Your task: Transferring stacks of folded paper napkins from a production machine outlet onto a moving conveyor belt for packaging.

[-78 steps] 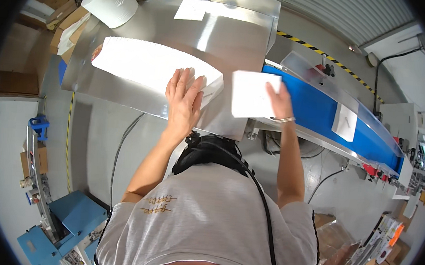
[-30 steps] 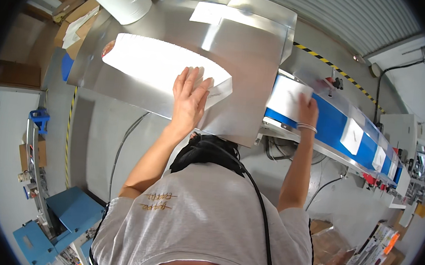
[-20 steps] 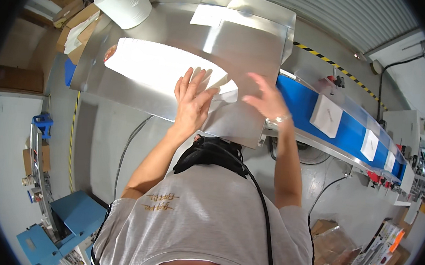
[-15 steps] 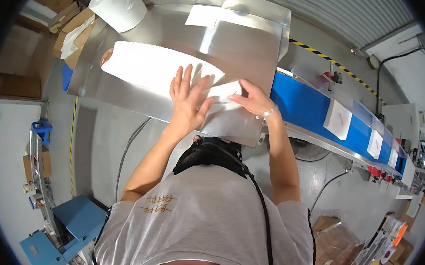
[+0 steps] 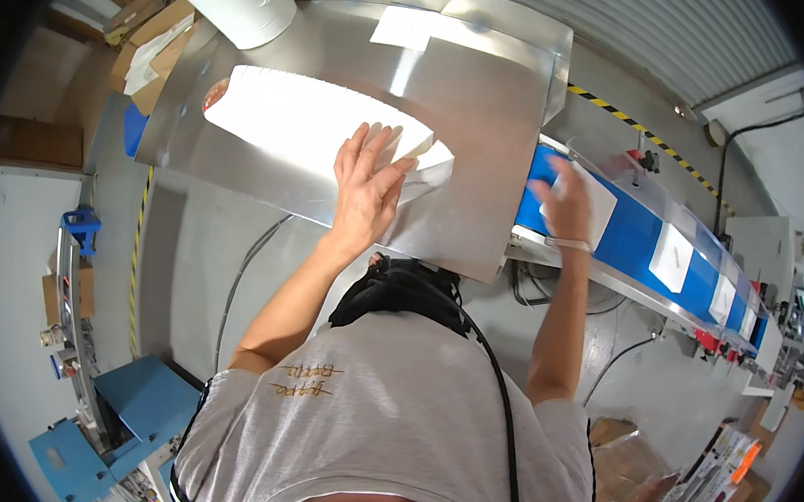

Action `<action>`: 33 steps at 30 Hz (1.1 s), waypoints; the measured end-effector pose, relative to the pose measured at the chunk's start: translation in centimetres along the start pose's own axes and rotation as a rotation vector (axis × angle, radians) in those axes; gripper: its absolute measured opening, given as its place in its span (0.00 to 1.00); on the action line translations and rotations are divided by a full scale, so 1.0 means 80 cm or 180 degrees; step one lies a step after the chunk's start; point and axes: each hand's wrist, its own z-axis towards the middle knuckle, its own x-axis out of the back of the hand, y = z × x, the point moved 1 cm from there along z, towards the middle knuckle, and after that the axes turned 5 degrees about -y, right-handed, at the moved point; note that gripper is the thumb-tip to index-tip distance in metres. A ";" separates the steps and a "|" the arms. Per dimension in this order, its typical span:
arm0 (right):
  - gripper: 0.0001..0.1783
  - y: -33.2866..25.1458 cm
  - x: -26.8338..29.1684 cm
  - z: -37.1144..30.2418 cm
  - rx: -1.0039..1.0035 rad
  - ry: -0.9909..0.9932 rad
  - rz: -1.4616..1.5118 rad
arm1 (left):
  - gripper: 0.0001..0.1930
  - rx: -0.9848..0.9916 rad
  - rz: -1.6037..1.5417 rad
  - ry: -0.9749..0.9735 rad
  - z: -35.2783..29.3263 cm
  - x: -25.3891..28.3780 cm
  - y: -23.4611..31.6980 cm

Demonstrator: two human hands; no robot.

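Observation:
A long fanned row of flat white packets (image 5: 290, 117), perhaps paper sheets or sleeves, lies across the steel table (image 5: 461, 208). My left hand (image 5: 365, 188) rests on the right part of this row. Its fingers are stretched over the packets, and the thumb points toward the loose end ones. Over the near end of the blue conveyor belt (image 5: 628, 239) is my right hand (image 5: 569, 202), smeared a little by motion. Its fingers look apart. Beside and partly under it, a single white packet (image 5: 601, 207) lies on the belt.
More white packets (image 5: 671, 257) sit spaced along the belt, beside a transparent guard. A big white roll (image 5: 242, 2) stands at the table's back left. Near the raised back edge lies a white sheet (image 5: 403, 27). Cardboard boxes (image 5: 159, 52) are at the far left.
My right hand has moved right, from the end of the row to the belt, where a packet now lies beside it. My left hand stays on the row, its fingers closer together.

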 end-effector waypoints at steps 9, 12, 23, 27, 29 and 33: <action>0.20 -0.113 -0.076 0.032 -0.0213 -0.1375 0.2612 | 0.22 0.0110 0.0078 -0.0146 0.009 0.011 -0.011; 0.18 -0.057 -0.050 0.016 -0.0923 -0.0438 0.2054 | 0.20 0.0228 -0.0009 -0.0212 0.008 0.014 -0.019; 0.26 0.002 0.005 0.010 -0.0139 0.0965 -0.0570 | 0.16 0.0157 -0.0206 -0.0064 0.007 0.010 -0.021; 0.27 -0.125 -0.038 0.043 0.0102 -0.1177 0.1777 | 0.16 0.0040 -0.0275 -0.0166 0.007 0.013 -0.021; 0.28 -0.149 -0.059 0.055 0.0754 -0.1419 0.1620 | 0.16 -0.0081 -0.0137 -0.0230 0.010 0.018 -0.022; 0.27 -0.139 -0.075 0.049 0.0243 -0.1929 0.1871 | 0.21 0.0099 0.0011 -0.0303 0.013 0.027 -0.016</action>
